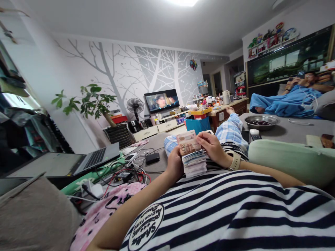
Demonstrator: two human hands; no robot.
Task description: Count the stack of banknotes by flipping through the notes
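A thick stack of banknotes is held in front of the striped shirt, its lower part bent toward me so the layered edges show. The upper note is brownish and bears a printed "20". My left hand is closed around the stack's left side, its thumb near the front. From the right, my right hand pinches the upper right edge of the notes between thumb and fingers. A pale watch strap circles the right wrist. Part of the stack is hidden behind the fingers.
An open laptop, tangled cables and a black box lie to the left. Rightward are a metal bowl of dark round items, a remote and a green cushion. Another person reclines under a blue blanket.
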